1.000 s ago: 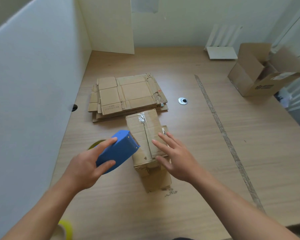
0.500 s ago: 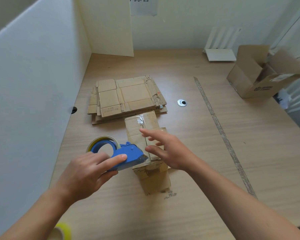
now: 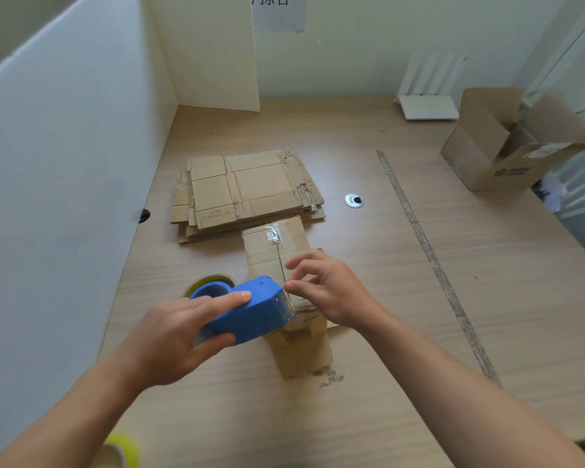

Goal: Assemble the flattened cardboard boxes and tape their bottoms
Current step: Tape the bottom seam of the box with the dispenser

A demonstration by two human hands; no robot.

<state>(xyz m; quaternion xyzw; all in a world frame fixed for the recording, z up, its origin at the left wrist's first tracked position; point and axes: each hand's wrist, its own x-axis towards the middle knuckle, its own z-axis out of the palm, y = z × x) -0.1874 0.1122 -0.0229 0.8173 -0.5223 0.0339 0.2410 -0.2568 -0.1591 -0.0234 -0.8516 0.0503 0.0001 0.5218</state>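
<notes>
Left hand [image 3: 178,336] has the blue tape dispenser [image 3: 250,314] wrapped in its fingers [image 3: 228,297], nose pointed at the near edge of the small box [image 3: 274,253], and that looks deliberate: the toothed cutter sits right where a strip would start. The right hand [image 3: 331,293] comes in tight, thumb and forefinger pinched together at the cutter, apparently on the tape end [image 3: 288,288], though the tape itself is too clear to make out, and the other fingers are loosely curled above. The box stands on the surface [image 3: 368,417] with its folded flaps facing up, the centre seam exposed for taping and a scrap of old shiny tape at its far end, so whatever is inside is hidden. Just beyond it, touching or nearly so, lies the stack of flattened boxes [image 3: 247,190], within easy reach for the next one. Far right sits an open box [image 3: 490,163], flaps splayed; what it holds I cannot tell. A spare yellow tape roll [image 3: 124,450] waits at the near left edge.
</notes>
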